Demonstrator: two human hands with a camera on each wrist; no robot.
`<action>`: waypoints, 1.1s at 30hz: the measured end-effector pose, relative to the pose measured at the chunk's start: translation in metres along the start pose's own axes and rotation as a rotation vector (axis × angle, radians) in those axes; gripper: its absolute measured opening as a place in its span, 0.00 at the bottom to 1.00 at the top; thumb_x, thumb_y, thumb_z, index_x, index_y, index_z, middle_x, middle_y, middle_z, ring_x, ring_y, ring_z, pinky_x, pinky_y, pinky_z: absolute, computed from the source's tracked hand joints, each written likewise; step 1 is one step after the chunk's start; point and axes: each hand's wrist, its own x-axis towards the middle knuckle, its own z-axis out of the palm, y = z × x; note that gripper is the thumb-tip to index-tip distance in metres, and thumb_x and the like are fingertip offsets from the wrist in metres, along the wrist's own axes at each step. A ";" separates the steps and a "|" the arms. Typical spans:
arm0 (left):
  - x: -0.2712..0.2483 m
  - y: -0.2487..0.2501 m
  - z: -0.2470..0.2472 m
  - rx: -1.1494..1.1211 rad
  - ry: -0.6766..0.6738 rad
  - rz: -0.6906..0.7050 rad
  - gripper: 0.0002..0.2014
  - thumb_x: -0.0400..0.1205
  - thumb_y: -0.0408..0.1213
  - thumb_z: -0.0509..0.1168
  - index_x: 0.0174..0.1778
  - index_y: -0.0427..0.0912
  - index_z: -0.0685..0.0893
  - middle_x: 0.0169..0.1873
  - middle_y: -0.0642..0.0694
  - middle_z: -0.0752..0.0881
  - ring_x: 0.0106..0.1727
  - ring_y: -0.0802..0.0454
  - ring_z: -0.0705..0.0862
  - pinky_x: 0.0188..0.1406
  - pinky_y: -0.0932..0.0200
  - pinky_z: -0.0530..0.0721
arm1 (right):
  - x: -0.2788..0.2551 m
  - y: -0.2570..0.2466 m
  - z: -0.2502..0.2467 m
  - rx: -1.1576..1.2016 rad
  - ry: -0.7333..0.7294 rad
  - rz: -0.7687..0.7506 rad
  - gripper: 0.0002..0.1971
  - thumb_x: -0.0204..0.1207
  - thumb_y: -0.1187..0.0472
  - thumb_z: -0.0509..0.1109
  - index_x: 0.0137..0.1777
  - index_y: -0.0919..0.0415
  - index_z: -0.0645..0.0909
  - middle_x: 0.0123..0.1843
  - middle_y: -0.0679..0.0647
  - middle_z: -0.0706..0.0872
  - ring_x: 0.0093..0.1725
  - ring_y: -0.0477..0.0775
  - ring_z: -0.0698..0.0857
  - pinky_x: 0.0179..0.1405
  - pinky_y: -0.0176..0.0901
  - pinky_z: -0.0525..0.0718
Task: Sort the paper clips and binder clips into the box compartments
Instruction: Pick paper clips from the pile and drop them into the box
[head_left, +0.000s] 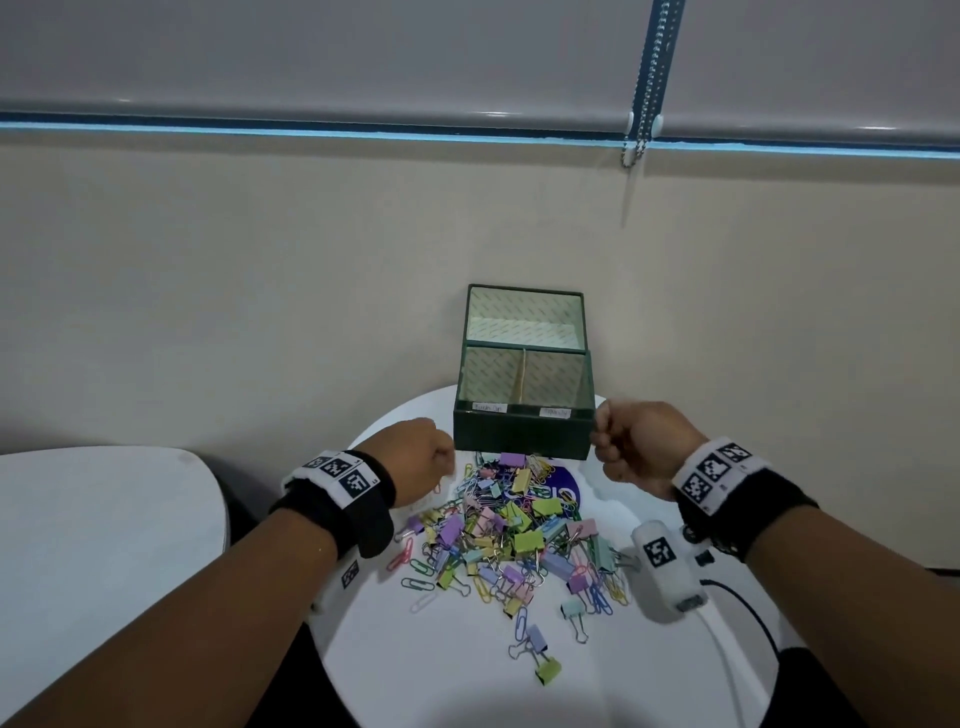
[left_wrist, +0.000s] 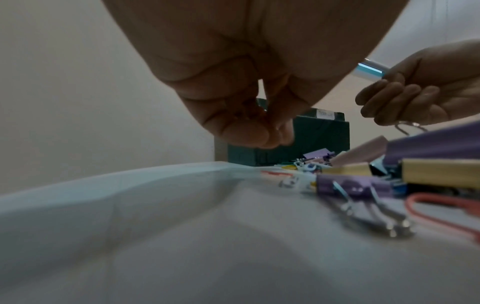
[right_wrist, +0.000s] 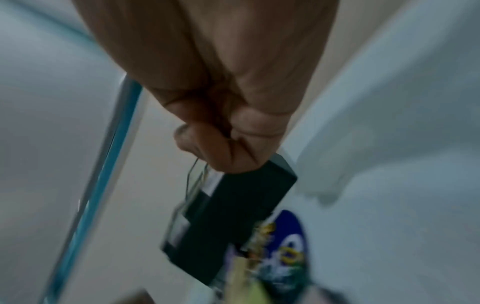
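An open dark green box (head_left: 522, 431) stands at the back of the round white table (head_left: 441, 675), lid up, with two labelled compartments in front. A heap of pastel binder clips and coloured paper clips (head_left: 514, 530) lies in front of it. My left hand (head_left: 441, 457) hovers at the heap's left edge by the box's front left corner. Its fingertips (left_wrist: 259, 133) are curled together and nothing shows between them. My right hand (head_left: 602, 441) is at the box's front right corner and pinches a thin wire paper clip (right_wrist: 193, 176) that hangs below the fingers.
A white device with a marker tag (head_left: 665, 566) and its cable lie right of the heap. A blue round sticker (head_left: 566, 488) shows under the clips. Another white tabletop (head_left: 104, 519) sits to the left. The wall rises right behind the box.
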 end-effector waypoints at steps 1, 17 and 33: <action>0.001 0.000 0.000 0.027 0.004 -0.019 0.16 0.86 0.37 0.53 0.50 0.44 0.87 0.52 0.45 0.83 0.51 0.46 0.83 0.53 0.54 0.79 | 0.000 0.001 0.004 -0.132 -0.017 0.008 0.14 0.72 0.73 0.52 0.32 0.60 0.74 0.27 0.56 0.71 0.24 0.51 0.65 0.20 0.36 0.63; -0.004 -0.003 0.011 0.097 -0.084 0.026 0.06 0.80 0.48 0.69 0.51 0.55 0.88 0.47 0.56 0.76 0.54 0.53 0.82 0.52 0.57 0.81 | 0.003 0.008 0.038 -1.475 -0.184 -0.100 0.11 0.82 0.59 0.69 0.39 0.60 0.85 0.40 0.58 0.93 0.30 0.50 0.87 0.45 0.44 0.90; -0.003 -0.001 0.010 0.133 -0.059 0.002 0.06 0.80 0.41 0.65 0.41 0.54 0.86 0.46 0.54 0.78 0.47 0.53 0.82 0.43 0.62 0.80 | 0.006 0.001 0.037 -1.564 -0.297 -0.034 0.10 0.73 0.72 0.72 0.41 0.55 0.86 0.31 0.45 0.85 0.29 0.43 0.83 0.41 0.39 0.89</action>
